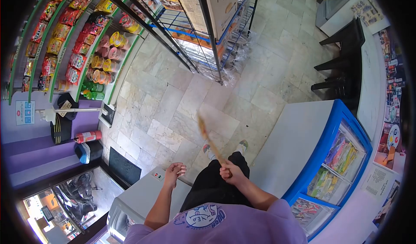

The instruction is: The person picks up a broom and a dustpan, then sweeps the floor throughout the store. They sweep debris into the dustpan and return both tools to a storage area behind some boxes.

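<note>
My right hand (232, 174) is closed around the lower end of a long tan stick (211, 144), in front of my dark trousers. The stick points away from me over the floor. Its far end is brownish and smeared by motion, so I cannot make out what kind of tool it is. My left hand (175, 173) hangs in the air with loosely bent fingers slightly apart and nothing visible in it. Below and beside it stands a pale grey cabinet (145, 196). My shoes (243, 145) show on the tiles past the stick.
A black wire rack (212, 49) with cartons stands ahead. Shelves of packaged noodles (69, 40) line the left, above a fire extinguisher (88, 136). A blue-edged freezer (299, 135) stands close on my right, with black furniture (346, 57) beyond it. Light tiles (169, 109) cover the floor.
</note>
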A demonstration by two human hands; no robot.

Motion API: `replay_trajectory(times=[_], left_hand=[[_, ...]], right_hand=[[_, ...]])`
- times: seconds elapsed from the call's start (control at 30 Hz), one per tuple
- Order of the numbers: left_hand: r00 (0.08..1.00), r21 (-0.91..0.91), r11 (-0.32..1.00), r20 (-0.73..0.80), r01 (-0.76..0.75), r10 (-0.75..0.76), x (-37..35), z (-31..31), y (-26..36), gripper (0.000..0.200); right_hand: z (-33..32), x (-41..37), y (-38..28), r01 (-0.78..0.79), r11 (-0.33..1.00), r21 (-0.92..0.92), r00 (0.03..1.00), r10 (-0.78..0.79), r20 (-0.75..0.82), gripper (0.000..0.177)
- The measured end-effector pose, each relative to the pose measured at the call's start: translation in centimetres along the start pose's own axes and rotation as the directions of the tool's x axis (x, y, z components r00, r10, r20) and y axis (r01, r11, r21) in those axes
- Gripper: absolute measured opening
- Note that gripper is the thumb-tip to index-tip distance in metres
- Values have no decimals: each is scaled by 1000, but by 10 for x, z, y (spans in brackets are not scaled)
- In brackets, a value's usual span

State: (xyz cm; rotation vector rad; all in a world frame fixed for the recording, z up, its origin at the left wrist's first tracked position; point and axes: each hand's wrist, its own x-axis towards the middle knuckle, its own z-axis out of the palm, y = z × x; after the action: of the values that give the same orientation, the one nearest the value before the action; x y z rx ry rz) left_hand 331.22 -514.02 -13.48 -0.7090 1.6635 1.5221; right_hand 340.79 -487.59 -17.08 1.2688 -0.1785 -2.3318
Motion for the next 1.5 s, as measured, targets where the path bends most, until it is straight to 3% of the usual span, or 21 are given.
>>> replay_trajectory(times=[0.07, 0.17, 0.23, 0.37, 0.4, 0.47, 0.53, 0.63, 0.73, 0.77, 0.8, 0.87, 0.9, 0.93, 1.0, 1.1, 1.13, 1.23, 1.37, 1.43, 1.5], left_hand=[[1000, -10, 1000, -2, -15, 15, 6, 2, 3, 19], [999, -9, 1000, -30, -20, 19, 10, 16, 13, 19], [999, -15, 999, -42, -28, 28, 12, 33, 25, 19], [995, 3, 1000, -92, -24, 24, 18, 77, 40, 19], [995, -14, 1000, -98, -5, 4, 23, 94, 42, 19], [993, -42, 998, -113, 40, -44, 31, 125, 43, 20], [995, -23, 998, -74, 65, -66, 43, 165, 45, 20], [997, 45, 996, -19, 80, -79, 50, 230, 62, 20], [999, 43, 999, 19, 26, -27, 54, 270, 69, 20], [999, 54, 998, 16, 46, -46, 51, 277, 74, 19], [998, 61, 996, 15, 58, -59, 50, 285, 79, 19], [998, 53, 997, 0, 63, -63, 50, 297, 86, 19], [998, 41, 998, -14, 54, -53, 51, 297, 88, 19], [999, 28, 999, -29, 46, -45, 51, 298, 89, 19], [997, 10, 999, -61, 38, -37, 51, 304, 96, 20], [998, -2, 1000, -63, 24, -24, 53, 312, 95, 20], [998, 3, 1000, -52, 20, -19, 52, 316, 97, 20], [1000, 30, 1000, -23, -5, 6, 46, 317, 99, 20], [999, 68, 997, -36, 35, -32, 40, 305, 90, 19], [997, 40, 998, -56, 55, -52, 43, 295, 82, 19], [997, 18, 998, -65, 54, -53, 45, 283, 78, 18]], right_hand=[[-41, 60, -11, -175, 981, 81, 983, 178, -40, 5], [-76, 134, -54, -194, 961, -195, 943, 128, -308, 19], [-160, 202, -139, -153, 978, -143, 968, 118, -223, 18], [-83, 98, -317, 121, 982, -142, 921, -165, -354, 20], [-108, 102, -379, 175, 977, -122, 931, -204, -302, 17], [-81, 69, -466, 175, 926, -334, 881, -299, -367, 14], [-21, 25, -508, 280, 779, -562, 730, -553, -402, 11], [9, 0, -558, 371, 610, -700, 628, -720, -295, 8], [-4, 6, -573, 428, 558, -711, 616, -756, -223, 9], [-26, 19, -562, 422, 557, -715, 621, -753, -220, 17], [21, -25, -508, 468, 580, -667, 598, -764, -244, 19], [3, -37, -434, 452, 706, -544, 760, -625, -179, 17], [33, -74, -393, 330, 852, -407, 866, -444, -229, 37], [26, -86, -362, 386, 861, -331, 901, -430, -67, 47], [16, -94, -352, 175, 983, -62, 980, -180, -82, 38], [-50, -44, -397, -9, 1000, 21, 988, 12, -156, 8], [-72, -23, -423, -18, 1000, -8, 981, 17, -193, 9], [-83, -10, -522, 170, 942, -288, 913, -261, -314, 10], [-25, -19, -594, 303, 622, -722, 657, -685, -314, 13], [-7, -9, -608, 315, 434, -844, 517, -824, -231, 38], [4, 2, -608, 354, 403, -844, 491, -848, -200, 47]])
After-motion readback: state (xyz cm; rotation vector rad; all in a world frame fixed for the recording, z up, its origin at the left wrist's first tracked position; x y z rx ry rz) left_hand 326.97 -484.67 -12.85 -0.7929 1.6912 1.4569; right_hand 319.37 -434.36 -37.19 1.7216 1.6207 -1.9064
